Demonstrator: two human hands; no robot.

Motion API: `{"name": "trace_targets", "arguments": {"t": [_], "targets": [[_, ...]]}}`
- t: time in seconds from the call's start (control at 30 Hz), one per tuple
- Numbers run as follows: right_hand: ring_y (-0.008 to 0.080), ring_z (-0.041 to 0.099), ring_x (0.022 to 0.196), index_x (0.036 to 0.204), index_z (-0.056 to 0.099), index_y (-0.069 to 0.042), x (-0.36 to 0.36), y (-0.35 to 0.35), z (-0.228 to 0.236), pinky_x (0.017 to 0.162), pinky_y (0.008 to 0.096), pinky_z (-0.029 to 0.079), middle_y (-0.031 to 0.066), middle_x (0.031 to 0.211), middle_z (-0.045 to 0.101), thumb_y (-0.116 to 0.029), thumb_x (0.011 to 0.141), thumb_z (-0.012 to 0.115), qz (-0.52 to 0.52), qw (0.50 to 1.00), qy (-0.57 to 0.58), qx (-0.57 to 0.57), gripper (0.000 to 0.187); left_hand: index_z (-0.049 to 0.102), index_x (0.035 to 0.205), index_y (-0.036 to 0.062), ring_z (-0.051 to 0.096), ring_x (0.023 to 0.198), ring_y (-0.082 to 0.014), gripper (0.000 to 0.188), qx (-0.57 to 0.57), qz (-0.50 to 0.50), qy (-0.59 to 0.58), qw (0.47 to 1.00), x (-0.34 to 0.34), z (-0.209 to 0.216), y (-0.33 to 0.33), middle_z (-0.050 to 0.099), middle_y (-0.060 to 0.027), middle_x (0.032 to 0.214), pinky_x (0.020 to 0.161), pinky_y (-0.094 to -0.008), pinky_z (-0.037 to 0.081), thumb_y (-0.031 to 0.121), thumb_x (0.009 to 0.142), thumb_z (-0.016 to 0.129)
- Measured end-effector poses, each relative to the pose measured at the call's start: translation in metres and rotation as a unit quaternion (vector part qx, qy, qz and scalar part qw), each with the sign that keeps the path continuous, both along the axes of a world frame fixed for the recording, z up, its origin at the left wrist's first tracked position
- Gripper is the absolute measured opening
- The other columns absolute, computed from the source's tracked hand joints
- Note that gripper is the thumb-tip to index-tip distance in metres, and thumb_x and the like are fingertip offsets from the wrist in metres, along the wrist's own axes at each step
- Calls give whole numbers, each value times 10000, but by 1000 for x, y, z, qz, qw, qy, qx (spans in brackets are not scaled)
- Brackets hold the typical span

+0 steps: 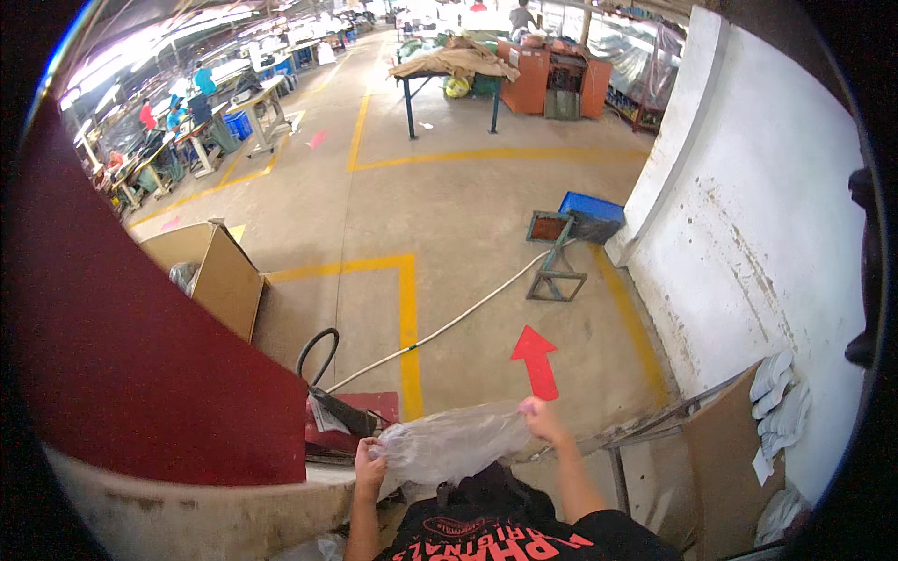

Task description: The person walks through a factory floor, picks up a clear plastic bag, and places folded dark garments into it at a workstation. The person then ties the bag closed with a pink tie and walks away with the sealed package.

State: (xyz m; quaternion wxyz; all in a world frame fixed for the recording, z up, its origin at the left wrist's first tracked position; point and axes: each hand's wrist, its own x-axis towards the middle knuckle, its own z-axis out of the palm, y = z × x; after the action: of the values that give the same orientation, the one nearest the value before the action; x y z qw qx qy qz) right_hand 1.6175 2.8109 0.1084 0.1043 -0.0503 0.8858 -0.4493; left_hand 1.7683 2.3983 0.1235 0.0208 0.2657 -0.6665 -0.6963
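Left hand (370, 458): fingers closed on one end of a sheet of clear plastic (454, 443). Right hand (541, 421): pinched on the other end, a little higher. Plastic spans the gap between my hands, crumpled, in front of my black shirt (496, 528). Whether it is a bag or a flat sheet, I cannot tell. Just beyond my right hand, a red arrow (534, 355) on the floor, tip pointing away. Near my left, a red base with a black hose (319, 353); a pale cord (468, 311) runs from there to a metal stand (558, 286). Blue bin (593, 219) beside the stand, near the white wall (748, 215). Far left, open carton (229, 292). Well ahead, a cloth-covered table (409, 107).
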Motion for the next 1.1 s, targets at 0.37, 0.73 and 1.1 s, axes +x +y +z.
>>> {"name": "trace_targets", "arguments": {"t": [0.37,0.73,1.1], "targets": [[145,676,785,1156,728,-33,-330,-14,29,730,332,541,44,854,736,-240,1077,572,-101,982,21,-158,270,654,1140,-17,720,865,-219,317,-39,5,-167,985,-347,24,-3,712,-131,920,690,-359,592,227,1089,458],[268,714,1105,1338,691,-70,-604,-87,176,912,377,564,143,1206,744,-148,1011,561,-9,879,476,-27,361,599,1393,52,625,1171,-338,447,-561,90,360,740,-612,130,-69,638,-181,1232,1025,-468,506,82,948,603],[409,708,1058,1134,747,-119,-833,-173,-48,899,497,556,208,1139,747,-206,933,595,292,882,-257,267,267,675,1259,85,734,1026,-289,422,43,-47,-278,958,-772,-91,-235,755,-155,1137,912,-458,568,-25,938,424]]}}
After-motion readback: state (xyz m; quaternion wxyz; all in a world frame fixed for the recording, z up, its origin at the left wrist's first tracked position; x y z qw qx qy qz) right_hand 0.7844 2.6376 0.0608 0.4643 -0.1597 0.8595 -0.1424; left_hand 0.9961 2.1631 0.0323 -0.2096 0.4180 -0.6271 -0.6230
